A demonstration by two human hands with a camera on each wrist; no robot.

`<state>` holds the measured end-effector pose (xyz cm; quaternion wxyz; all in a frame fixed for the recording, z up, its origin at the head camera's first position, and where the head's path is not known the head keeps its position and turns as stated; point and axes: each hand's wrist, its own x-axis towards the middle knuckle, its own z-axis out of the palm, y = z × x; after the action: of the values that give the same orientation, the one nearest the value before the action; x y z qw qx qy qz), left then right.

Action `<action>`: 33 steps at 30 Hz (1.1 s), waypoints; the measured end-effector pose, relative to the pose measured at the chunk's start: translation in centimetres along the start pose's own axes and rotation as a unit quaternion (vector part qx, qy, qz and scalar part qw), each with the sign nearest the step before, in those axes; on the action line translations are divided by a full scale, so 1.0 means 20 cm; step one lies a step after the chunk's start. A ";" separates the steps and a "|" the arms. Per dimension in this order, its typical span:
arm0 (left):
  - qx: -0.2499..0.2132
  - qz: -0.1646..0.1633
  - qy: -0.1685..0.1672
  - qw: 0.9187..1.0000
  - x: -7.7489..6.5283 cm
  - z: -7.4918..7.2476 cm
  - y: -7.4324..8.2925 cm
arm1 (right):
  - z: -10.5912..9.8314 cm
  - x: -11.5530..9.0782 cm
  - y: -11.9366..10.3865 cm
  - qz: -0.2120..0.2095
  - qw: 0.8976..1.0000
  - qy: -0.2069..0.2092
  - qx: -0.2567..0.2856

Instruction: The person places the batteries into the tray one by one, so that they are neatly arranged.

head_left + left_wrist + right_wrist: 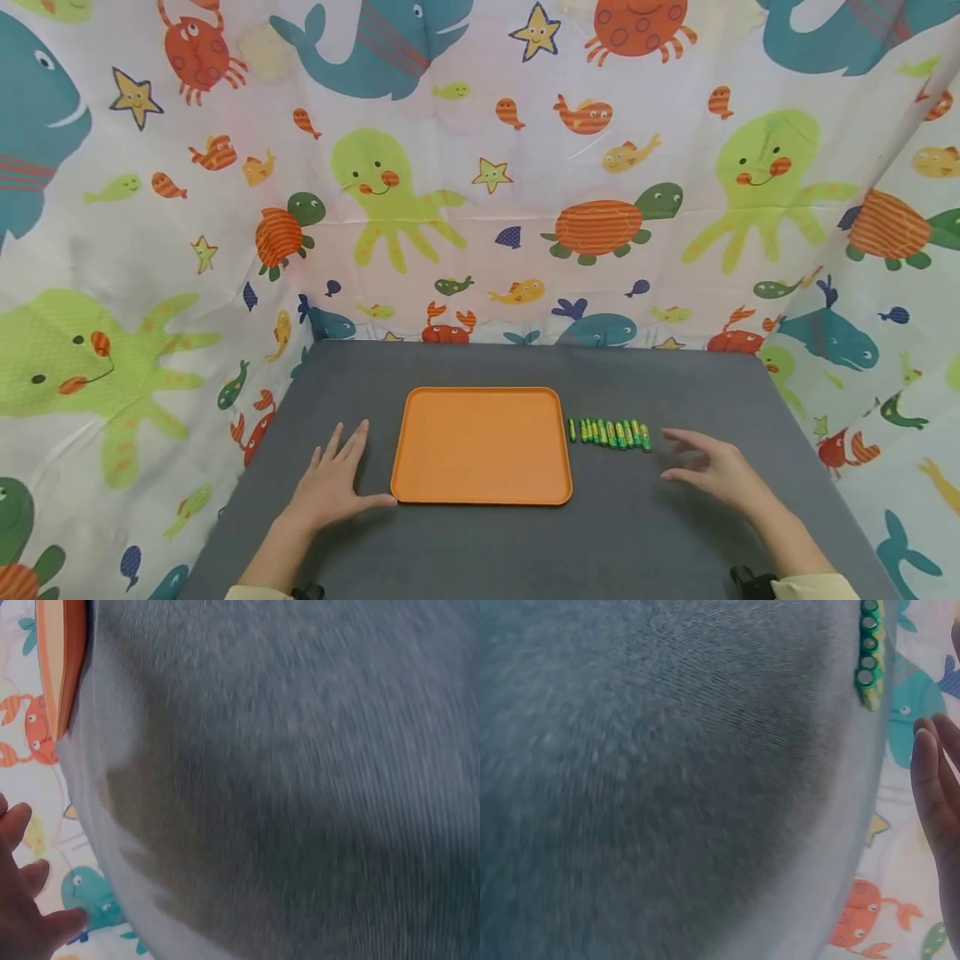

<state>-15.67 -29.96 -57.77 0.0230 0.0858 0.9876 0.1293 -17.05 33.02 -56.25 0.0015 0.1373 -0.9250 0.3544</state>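
An orange tray (482,446) lies flat on the grey table, its bare surface facing up. To its left, my left hand (330,483) has the fingers spread, with the thumb tip right at the tray's lower left corner. Several green and yellow batteries (611,434) lie side by side in a row just right of the tray; one at the row's left end sits slightly apart. My right hand (708,468) is beside the row's right end, fingers relaxed and thumb apart, holding nothing. In the right wrist view the battery ends (868,645) show near the top.
The grey table (487,550) extends around the tray and batteries. A curtain (480,225) printed with sea animals hangs behind the table's back edge and along both sides.
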 end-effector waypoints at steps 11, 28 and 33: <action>-0.057 0.023 -0.055 0.997 0.06 0.09 0.05 | 0.05 0.09 0.10 0.068 0.996 -0.021 0.052; -0.132 0.044 -0.092 0.986 0.12 0.16 0.07 | 0.12 0.22 0.18 0.044 0.998 -0.053 0.009; -0.151 0.054 -0.104 0.981 0.14 0.17 0.07 | 0.12 0.24 0.19 0.044 0.997 -0.066 0.000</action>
<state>-17.94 -27.36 -60.76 0.1317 0.1478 0.9427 0.2686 -22.36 33.06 -60.03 -0.0753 0.1191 -0.9281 0.3445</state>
